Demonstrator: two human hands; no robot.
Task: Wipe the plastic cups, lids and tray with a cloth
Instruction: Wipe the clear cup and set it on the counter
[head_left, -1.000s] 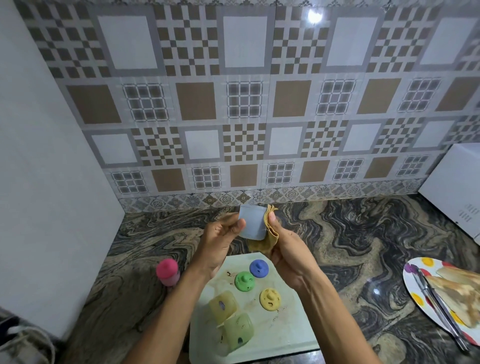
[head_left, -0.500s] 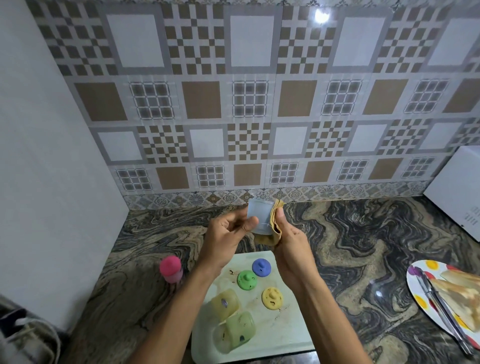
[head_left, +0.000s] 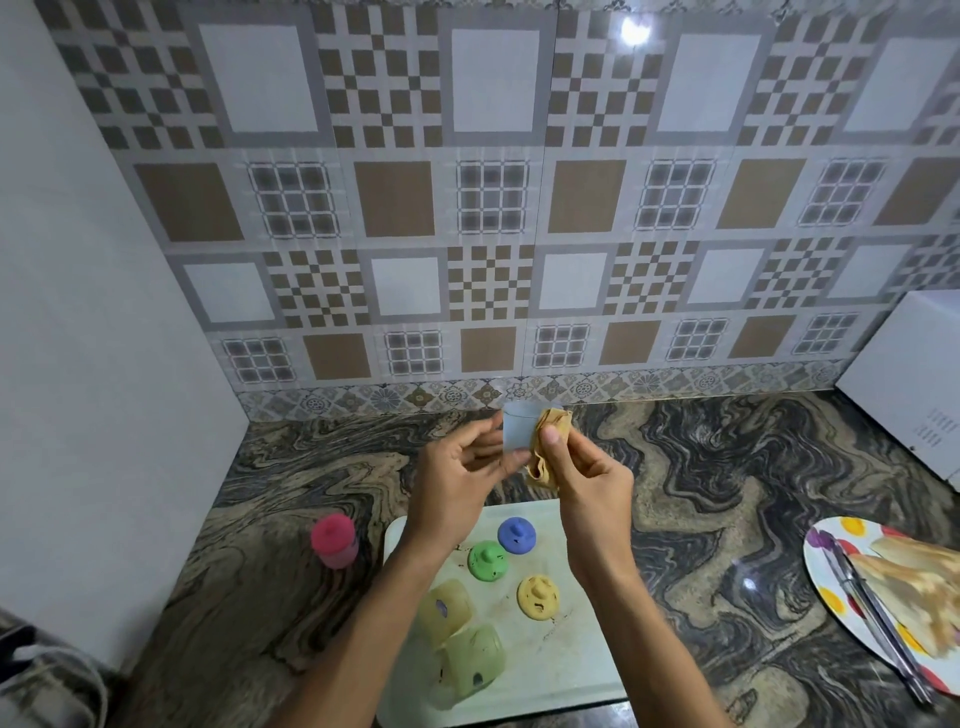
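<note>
A patterned tiled wall filled the back, with a plain white panel to the left. Below ran a swirled dark marble bench. At its right end sat a white box with rows of small dark marks, too small to read. A pale tray lay on the near bench, and both forearms crossed over it and hid part of its surface. A spotted plate at the right edge carried flatbread and metal tongs.

The left hand had its grip around a clear cup, thumb on the near side, raised past the tray's far edge. The right hand had its grip pinched on a tan cloth, pressing it against the cup's right side.

A green cup and a yellow cup lay tipped on the tray, touching. A pink cup stood on the bench just left of the tray. A yellow lid, green lid and blue lid lay apart on the tray, between the arms.
</note>
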